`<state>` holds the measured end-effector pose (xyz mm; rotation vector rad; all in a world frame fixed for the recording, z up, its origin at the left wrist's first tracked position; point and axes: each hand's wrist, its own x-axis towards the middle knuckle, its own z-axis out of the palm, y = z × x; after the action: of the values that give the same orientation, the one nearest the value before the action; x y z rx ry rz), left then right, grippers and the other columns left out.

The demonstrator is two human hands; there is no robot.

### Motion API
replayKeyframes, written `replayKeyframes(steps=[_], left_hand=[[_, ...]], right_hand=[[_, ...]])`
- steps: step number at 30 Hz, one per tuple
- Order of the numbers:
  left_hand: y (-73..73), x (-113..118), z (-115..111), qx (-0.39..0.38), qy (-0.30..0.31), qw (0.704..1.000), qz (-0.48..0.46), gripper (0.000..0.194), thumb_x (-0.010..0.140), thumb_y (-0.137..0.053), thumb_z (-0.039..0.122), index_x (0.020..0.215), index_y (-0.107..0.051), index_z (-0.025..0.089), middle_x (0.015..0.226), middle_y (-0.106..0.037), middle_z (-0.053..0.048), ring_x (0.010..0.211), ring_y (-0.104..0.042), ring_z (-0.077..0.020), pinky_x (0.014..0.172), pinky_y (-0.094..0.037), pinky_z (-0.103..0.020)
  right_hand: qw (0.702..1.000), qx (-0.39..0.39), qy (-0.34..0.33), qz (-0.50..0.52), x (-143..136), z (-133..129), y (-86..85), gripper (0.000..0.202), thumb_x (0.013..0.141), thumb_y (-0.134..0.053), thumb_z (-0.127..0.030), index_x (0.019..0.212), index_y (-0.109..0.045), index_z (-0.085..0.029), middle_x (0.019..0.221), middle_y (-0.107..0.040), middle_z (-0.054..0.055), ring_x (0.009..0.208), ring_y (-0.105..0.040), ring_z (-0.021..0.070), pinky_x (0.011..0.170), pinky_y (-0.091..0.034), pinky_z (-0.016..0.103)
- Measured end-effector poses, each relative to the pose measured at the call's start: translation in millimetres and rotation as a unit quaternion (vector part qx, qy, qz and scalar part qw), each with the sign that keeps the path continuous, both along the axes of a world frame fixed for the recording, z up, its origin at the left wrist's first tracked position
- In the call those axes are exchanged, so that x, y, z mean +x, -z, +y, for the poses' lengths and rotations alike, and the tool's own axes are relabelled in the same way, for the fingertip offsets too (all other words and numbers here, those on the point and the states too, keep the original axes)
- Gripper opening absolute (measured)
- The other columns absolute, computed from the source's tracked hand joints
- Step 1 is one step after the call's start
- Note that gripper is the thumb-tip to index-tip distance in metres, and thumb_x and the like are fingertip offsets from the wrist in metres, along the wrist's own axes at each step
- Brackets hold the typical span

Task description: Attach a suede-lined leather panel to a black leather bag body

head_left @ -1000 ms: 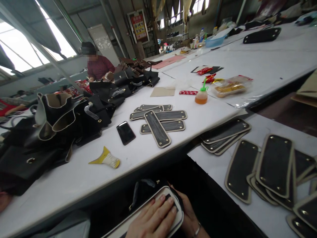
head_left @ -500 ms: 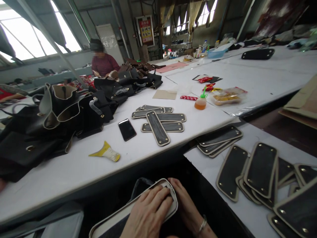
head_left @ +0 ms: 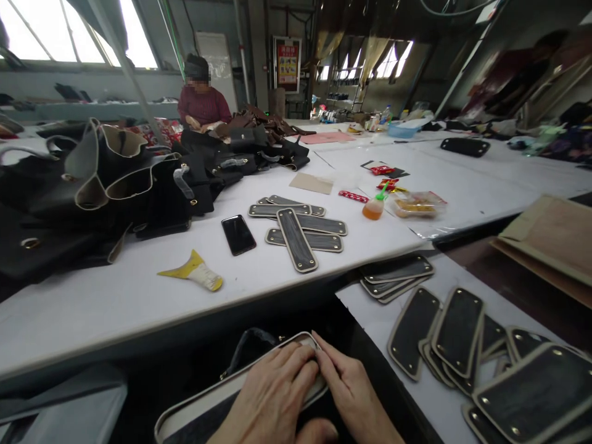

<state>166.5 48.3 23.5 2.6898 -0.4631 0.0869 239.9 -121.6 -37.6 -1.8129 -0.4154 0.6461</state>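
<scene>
In my lap at the bottom is a black handbag (head_left: 203,399) with a pale, rounded rim facing up and a dark panel inside it. Its handle (head_left: 239,353), wrapped in clear plastic, sticks out on the far side. My left hand (head_left: 272,394) lies over the rim's right end, fingers bent and pressing along the inside edge. From the right, my right hand (head_left: 354,391) pinches the same rounded end between thumb and fingers; some fingertips are hidden beneath the rim.
On the white table (head_left: 152,320) lie a yellow-and-white scraper-like piece (head_left: 194,271), a phone (head_left: 238,235) and dark oblong panels (head_left: 297,240). Black bags (head_left: 152,179) are heaped left. More panels (head_left: 460,330) cover the right-hand surface. A glue bottle (head_left: 372,209) stands farther back; a person (head_left: 203,102) sits beyond.
My right hand has come up and over the rim's end, its thumb now on the edge near my left fingertips. The left hand stays on the rim. The view has shifted slightly.
</scene>
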Motion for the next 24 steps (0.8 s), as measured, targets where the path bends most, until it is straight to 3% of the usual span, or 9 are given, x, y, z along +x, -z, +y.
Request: replayKeyframes(steps=[4, 6, 9, 13, 19, 24], left_hand=[[-16.3, 11.1, 3.5, -0.012, -0.043, 0.996, 0.081, 0.038, 0.084, -0.056, 0.018, 0.121, -0.049, 0.021, 0.131, -0.054, -0.007, 0.099, -0.065, -0.0220, 0.079, -0.057, -0.033], [-21.6, 21.2, 7.9, 0.015, -0.035, 0.995, 0.096, 0.041, 0.081, -0.047, 0.008, 0.119, -0.049, 0.021, 0.125, -0.056, -0.007, 0.086, -0.067, -0.0211, 0.069, -0.057, -0.032], [-26.0, 39.9, 12.8, 0.038, -0.021, 0.994, 0.105, 0.036, 0.078, -0.044, 0.004, 0.106, -0.058, 0.020, 0.105, -0.063, -0.005, 0.074, -0.066, -0.0216, 0.064, -0.056, -0.033], [-27.5, 67.9, 17.7, 0.019, 0.014, 0.990, 0.136, 0.023, 0.076, -0.050, 0.009, 0.084, -0.069, 0.019, 0.087, -0.069, -0.006, 0.077, -0.067, -0.0264, 0.068, -0.055, -0.036], [-10.7, 92.9, 37.6, -0.041, 0.092, 0.979, 0.179, 0.033, 0.069, -0.058, 0.014, 0.094, -0.076, 0.027, 0.093, -0.074, -0.002, 0.086, -0.068, -0.0231, 0.076, -0.053, -0.029], [12.9, 97.3, 49.3, -0.105, 0.107, 0.966, 0.210, 0.035, 0.074, -0.053, 0.016, 0.100, -0.076, 0.024, 0.096, -0.074, -0.002, 0.086, -0.067, -0.0175, 0.077, -0.051, -0.022]], right_hand=[[1.000, -0.005, 0.005, -0.028, -6.6, -0.1, -6.9, 0.050, 0.096, -0.049, -0.051, 0.134, -0.057, -0.020, 0.135, -0.057, 0.009, 0.127, -0.049, 0.0256, 0.110, -0.036, 0.035], [0.998, -0.016, 0.026, -0.060, -10.7, -0.7, -9.1, 0.047, 0.093, -0.054, -0.051, 0.129, -0.062, -0.022, 0.127, -0.060, 0.010, 0.118, -0.055, 0.0259, 0.099, -0.044, 0.031], [0.993, -0.053, 0.075, -0.080, -18.1, -1.7, -6.4, 0.047, 0.087, -0.059, -0.055, 0.118, -0.069, -0.021, 0.099, -0.066, 0.010, 0.089, -0.062, 0.0246, 0.073, -0.050, 0.028], [0.992, -0.066, 0.110, -0.019, -25.9, 0.0, 0.9, 0.057, 0.085, -0.057, -0.058, 0.122, -0.067, -0.016, 0.073, -0.060, 0.005, 0.070, -0.054, 0.0208, 0.065, -0.044, 0.028], [0.986, -0.106, 0.123, 0.024, -26.6, 7.2, -9.0, 0.070, 0.076, -0.056, -0.057, 0.122, -0.064, -0.005, 0.058, -0.036, -0.004, 0.057, -0.034, 0.0142, 0.053, -0.027, 0.026], [0.986, -0.105, 0.119, 0.043, -23.4, 11.2, -18.6, 0.069, 0.074, -0.059, -0.056, 0.118, -0.065, -0.003, 0.058, -0.037, -0.003, 0.055, -0.033, 0.0140, 0.051, -0.025, 0.025]])
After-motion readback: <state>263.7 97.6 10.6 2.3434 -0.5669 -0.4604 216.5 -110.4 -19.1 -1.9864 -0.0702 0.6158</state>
